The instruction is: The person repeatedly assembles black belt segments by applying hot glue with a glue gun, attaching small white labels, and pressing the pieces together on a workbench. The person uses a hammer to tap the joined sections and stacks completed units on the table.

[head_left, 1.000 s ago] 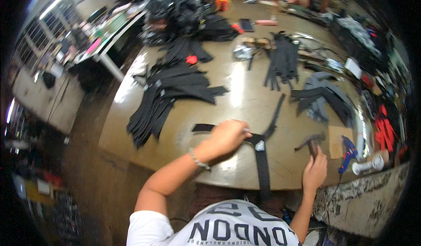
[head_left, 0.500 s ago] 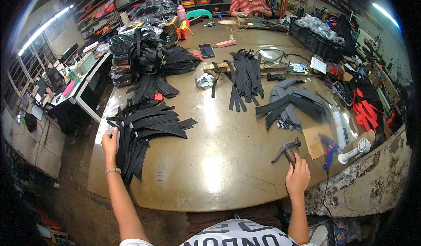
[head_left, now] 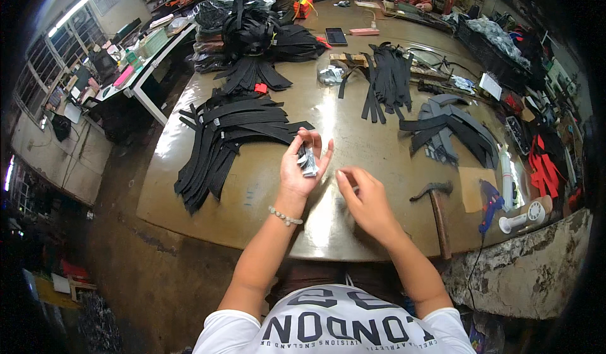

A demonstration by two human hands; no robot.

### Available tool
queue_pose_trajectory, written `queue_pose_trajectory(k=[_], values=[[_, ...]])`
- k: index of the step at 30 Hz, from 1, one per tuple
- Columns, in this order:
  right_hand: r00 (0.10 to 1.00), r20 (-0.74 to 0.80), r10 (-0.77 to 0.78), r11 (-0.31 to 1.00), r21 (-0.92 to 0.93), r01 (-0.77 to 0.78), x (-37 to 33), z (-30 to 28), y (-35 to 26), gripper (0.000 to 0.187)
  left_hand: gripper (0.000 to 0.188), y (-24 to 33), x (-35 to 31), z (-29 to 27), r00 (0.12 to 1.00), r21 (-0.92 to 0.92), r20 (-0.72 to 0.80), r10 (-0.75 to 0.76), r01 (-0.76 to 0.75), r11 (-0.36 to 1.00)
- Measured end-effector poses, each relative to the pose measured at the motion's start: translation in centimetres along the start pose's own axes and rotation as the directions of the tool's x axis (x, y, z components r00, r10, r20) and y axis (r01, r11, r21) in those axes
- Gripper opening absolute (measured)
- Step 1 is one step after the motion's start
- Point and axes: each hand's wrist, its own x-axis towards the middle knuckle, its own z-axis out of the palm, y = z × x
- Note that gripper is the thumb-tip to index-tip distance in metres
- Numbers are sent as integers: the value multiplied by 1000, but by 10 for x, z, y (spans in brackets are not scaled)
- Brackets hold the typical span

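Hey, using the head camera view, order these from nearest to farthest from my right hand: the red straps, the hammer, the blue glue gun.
From your right hand:
1. Hammer: nearest, just to its right.
2. Blue glue gun: farther right, past the hammer.
3. Red straps: farthest, at the far right, beyond the glue gun.

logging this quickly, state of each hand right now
Left hand: open, cupping small silvery-white pieces.
Right hand: partly open, nothing visibly held.
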Motion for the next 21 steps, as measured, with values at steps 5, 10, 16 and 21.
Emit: queue_pose_trajectory(k=[5,10,16,21], values=[[962,237,135,946,258,-196,34,25,26,29,29,-4,8,-21,991,133,131,-17,0,991],[986,145,85,949,290,-124,33,43,36,25,32,1,4,-33,988,146,154,-32,9,989],[960,201,194,830,488,-271,34,41,47,23,36,4,3,-30,975,79,220,20,-39,996],[965,168,200,680,685,-260,35,31,53,19,37,-4,1,-24,970,73,242,36,-55,996]])
